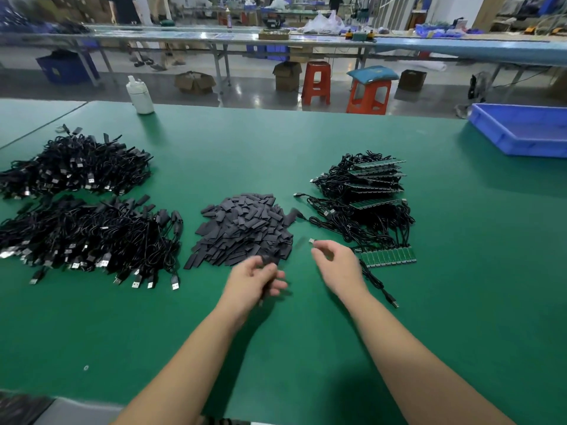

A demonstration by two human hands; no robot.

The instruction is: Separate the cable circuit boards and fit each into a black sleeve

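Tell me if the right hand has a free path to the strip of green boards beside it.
Probably yes: the right hand hovers just left of the strip of green boards, with nothing between them, though it already pinches something small.

The desk carries one heap of black sleeves, too many to count. Two heaps of finished cables lie at the left. One pile of cables with green board strips sits at the right, and one separate board strip. There are one blue tray, one white bottle and two hands.
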